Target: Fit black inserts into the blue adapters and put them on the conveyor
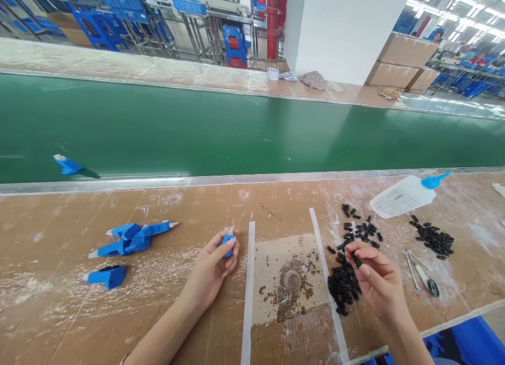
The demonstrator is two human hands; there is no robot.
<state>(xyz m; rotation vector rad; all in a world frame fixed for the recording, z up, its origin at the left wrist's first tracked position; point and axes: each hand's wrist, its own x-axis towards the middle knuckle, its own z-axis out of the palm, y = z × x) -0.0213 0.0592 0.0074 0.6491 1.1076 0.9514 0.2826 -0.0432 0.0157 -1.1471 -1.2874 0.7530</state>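
My left hand (pixel 215 262) is closed around a small blue plastic part (pixel 228 244) with a pale tip pointing up. Between thumb and fingertips, my right hand (pixel 376 278) pinches a small black plastic piece (pixel 356 259), just above a loose pile of black pieces (pixel 344 286). Between the hands, a small clear round cup (pixel 292 281) stands on a wet, stained cardboard sheet (pixel 263 270) edged with white tape strips. Several blue parts (pixel 132 239) like the one in my left hand lie in a group to the left.
A white squeeze bottle (pixel 404 198) with a blue nozzle lies at right, near a second black pile (pixel 434 240) and cotton swabs (pixel 413 270). A blue bin (pixel 469 344) sits below the table edge. Beyond runs a green conveyor belt (pixel 221 133) carrying one blue part (pixel 68 165).
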